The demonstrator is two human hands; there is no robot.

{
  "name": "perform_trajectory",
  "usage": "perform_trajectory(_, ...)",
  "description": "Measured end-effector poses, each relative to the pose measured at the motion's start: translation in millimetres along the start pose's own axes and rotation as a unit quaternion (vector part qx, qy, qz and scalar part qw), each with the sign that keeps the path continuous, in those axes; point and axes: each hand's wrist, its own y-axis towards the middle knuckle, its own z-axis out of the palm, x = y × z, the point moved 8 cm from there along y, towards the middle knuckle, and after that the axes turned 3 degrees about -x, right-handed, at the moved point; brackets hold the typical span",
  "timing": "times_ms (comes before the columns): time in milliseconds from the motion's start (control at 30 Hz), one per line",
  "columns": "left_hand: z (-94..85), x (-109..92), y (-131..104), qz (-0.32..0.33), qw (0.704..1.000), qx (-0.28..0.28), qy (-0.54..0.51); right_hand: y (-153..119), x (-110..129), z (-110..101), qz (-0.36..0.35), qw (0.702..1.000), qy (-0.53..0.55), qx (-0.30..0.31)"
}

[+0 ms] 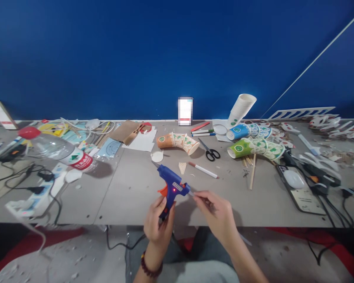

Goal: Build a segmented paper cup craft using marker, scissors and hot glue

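Observation:
My left hand [159, 222] is wrapped round the grip of a blue hot glue gun [173, 181] with an orange trigger. A small red light glows on its side, and the nozzle points away from me to the upper left. At the rear of the gun my right hand [214, 208] pinches a translucent glue stick [191, 192] whose front end sits in the gun. Beyond the gun lie a round white paper piece [157, 157], a small patterned paper scrap [182, 168] and a white marker with a brown cap [205, 170].
An orange bent row of paper cups [177, 142], black scissors [211, 152], green and blue cup rows [253, 149] and a tilted cup stack [242, 110] lie farther back. Left are a plastic bottle [61, 151] and power strip [41, 194]; right, a phone [301, 196] and cables.

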Motion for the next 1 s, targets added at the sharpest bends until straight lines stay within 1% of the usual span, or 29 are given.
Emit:
perform_trajectory(200,0.4,1.3,-1.0,-0.005,1.0,-0.004,-0.005,2.5,-4.7,4.1,0.038,0.997,0.044,0.04)
perform_trajectory(300,1.2,3.7,-0.9,-0.02,1.0,-0.006,-0.009,2.2,-5.9,6.7,0.043,0.997,0.046,0.051)
perform_trajectory(367,2.1,6.3,-0.9,-0.038,0.999,-0.011,-0.019,2.2,-4.7,7.9,0.031,0.998,0.031,0.046)
perform_trajectory(433,3.7,8.8,-1.9,-0.055,0.998,-0.013,-0.029,2.7,1.4,5.3,-0.003,1.0,0.002,0.016)
perform_trajectory(533,6.9,12.3,-5.5,-0.078,0.996,-0.008,-0.041,-0.4,22.3,-9.4,-0.095,0.992,-0.038,-0.077)
perform_trajectory(600,8.1,15.7,-8.5,-0.1,0.994,-0.01,-0.052,-7.7,36.8,-22.2,-0.144,0.979,-0.036,-0.137)
perform_trajectory(633,8.7,17.4,-9.7,-0.111,0.992,-0.013,-0.06,-11.7,42.0,-26.6,-0.157,0.976,-0.022,-0.15)
perform_trajectory(667,9.2,18.7,-10.6,-0.121,0.99,-0.017,-0.068,-15.0,45.0,-27.7,-0.156,0.978,-0.001,-0.141)
perform_trajectory(700,9.7,19.9,-11.1,-0.129,0.989,-0.022,-0.076,-17.2,46.0,-24.3,-0.145,0.983,0.023,-0.108)
perform_trajectory(733,10.6,21.1,-11.4,-0.138,0.987,-0.026,-0.083,-19.0,44.6,-16.0,-0.121,0.99,0.043,-0.053)
perform_trajectory(767,12.0,22.7,-11.6,-0.15,0.984,-0.029,-0.09,-21.3,40.5,-3.8,-0.082,0.995,0.059,0.016)
perform_trajectory(833,16.8,27.6,-12.9,-0.187,0.976,-0.025,-0.108,-29.3,27.0,23.7,0.011,0.987,0.077,0.143)
perform_trajectory(867,20.0,30.6,-14.0,-0.21,0.97,-0.02,-0.119,-33.2,19.7,34.9,0.051,0.978,0.081,0.183)
perform_trajectory(900,23.6,33.6,-15.6,-0.235,0.963,-0.013,-0.131,-35.5,12.6,43.2,0.084,0.972,0.086,0.202)
perform_trajectory(933,26.9,36.3,-17.2,-0.259,0.955,-0.008,-0.144,-35.9,6.4,49.3,0.105,0.968,0.094,0.206)
perform_trajectory(1000,31.5,39.6,-19.5,-0.298,0.941,-0.007,-0.16,-32.3,-3.5,57.0,0.127,0.965,0.126,0.192)
